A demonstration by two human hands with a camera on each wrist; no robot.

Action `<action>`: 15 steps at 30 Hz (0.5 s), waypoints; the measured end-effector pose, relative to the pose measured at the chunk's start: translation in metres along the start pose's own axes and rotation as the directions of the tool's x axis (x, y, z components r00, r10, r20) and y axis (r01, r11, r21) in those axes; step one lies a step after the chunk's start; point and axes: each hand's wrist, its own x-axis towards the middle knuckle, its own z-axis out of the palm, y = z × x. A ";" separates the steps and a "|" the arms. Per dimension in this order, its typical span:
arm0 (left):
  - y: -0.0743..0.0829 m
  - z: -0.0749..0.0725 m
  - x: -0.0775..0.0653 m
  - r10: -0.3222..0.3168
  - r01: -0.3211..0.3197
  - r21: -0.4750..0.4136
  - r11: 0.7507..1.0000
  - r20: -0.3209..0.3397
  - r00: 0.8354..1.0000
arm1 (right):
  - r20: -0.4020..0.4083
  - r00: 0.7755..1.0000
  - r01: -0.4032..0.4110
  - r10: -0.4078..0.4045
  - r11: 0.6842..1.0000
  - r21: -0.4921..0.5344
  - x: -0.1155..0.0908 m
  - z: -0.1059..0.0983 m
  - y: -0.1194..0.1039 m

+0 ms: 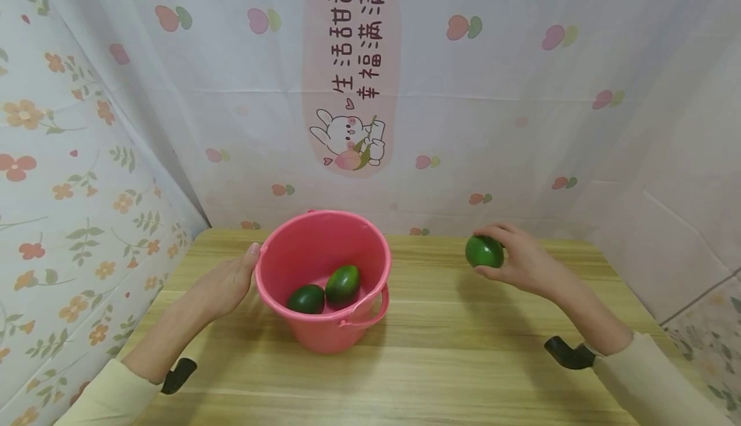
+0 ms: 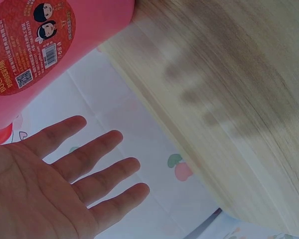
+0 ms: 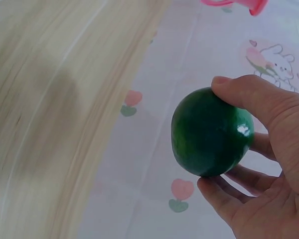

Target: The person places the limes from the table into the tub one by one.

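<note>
A pink bucket (image 1: 324, 336) stands on the wooden table, tilted toward the camera in the head view. Two glossy green fruits lie inside it, a darker one (image 1: 306, 299) and one with a lighter end (image 1: 343, 284). My left hand (image 1: 227, 286) is at the bucket's left side, thumb at the rim; the left wrist view shows its four fingers (image 2: 97, 159) straight and spread. Well to the right, my right hand (image 1: 523, 262) holds a third smooth green fruit (image 3: 209, 132) between thumb and fingers, raised over the table with a shadow beneath.
The bucket's pink handle (image 1: 376, 313) hangs down at its front right. A printed white curtain (image 1: 492, 123) rises behind the table's far edge, and a floral curtain (image 1: 75, 220) borders the left. The wooden table (image 1: 428, 361) extends between the bucket and my right arm.
</note>
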 end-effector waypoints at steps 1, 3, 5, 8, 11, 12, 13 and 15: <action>0.000 0.000 0.000 0.003 -0.003 -0.001 1.000 -0.001 1.000 | -0.001 1.000 0.005 -0.005 1.000 0.004 0.001 0.000 -0.001; 0.000 0.000 0.000 0.007 -0.007 -0.002 1.000 -0.004 1.000 | -0.005 1.000 0.019 -0.019 1.000 0.009 0.002 0.001 -0.002; 0.001 0.001 0.000 0.009 -0.009 -0.005 1.000 -0.006 1.000 | -0.012 0.999 0.035 -0.035 0.999 0.011 0.004 0.002 -0.003; 0.001 0.000 0.000 0.008 -0.008 -0.008 1.000 -0.005 1.000 | -0.023 0.998 0.056 -0.056 0.998 0.018 0.006 0.002 -0.006; 0.000 0.000 0.000 0.008 -0.008 -0.007 1.000 -0.004 1.000 | -0.029 0.998 0.062 -0.061 0.998 0.021 0.007 0.003 -0.008; 0.000 0.001 0.000 0.009 -0.009 -0.006 1.000 -0.005 1.000 | -0.029 0.998 0.062 -0.061 0.998 0.023 0.008 0.003 -0.009; -0.001 0.001 0.000 0.011 -0.011 -0.007 1.000 -0.005 1.000 | -0.029 0.998 0.062 -0.061 0.998 0.024 0.008 0.003 -0.010; -0.001 0.001 0.000 0.012 -0.012 -0.007 1.000 -0.008 1.000 | -0.028 0.998 0.063 -0.063 0.997 0.031 0.010 0.003 -0.013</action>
